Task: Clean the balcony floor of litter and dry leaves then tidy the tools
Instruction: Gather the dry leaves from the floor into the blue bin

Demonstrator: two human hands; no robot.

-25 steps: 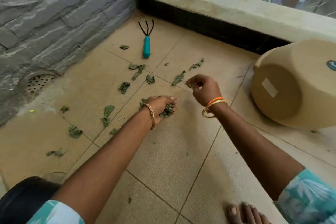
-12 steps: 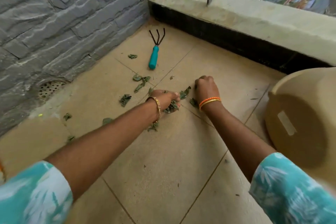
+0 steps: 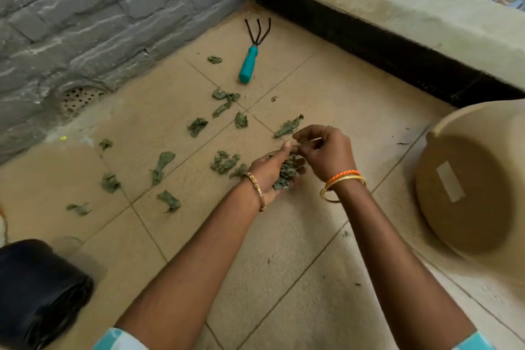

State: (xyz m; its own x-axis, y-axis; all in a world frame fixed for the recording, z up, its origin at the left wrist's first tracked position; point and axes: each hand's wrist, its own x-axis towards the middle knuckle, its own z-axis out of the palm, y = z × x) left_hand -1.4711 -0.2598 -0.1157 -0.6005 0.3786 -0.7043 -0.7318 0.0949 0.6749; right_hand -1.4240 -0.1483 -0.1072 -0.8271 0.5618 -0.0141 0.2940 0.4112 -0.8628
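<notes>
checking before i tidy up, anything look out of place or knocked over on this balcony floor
The beige pot at the right lies tipped on its side, base toward the camera. A teal-handled hand rake is left on the tiles near the wall, and dry leaves are scattered across the floor.

Beige tiled floor (image 3: pixel 298 250) meets a grey stone wall (image 3: pixel 99 8) and a low concrete ledge (image 3: pixel 426 17).

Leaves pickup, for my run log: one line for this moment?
left hand: holds leaves | right hand: adding a leaf | hand rake: untouched
</notes>
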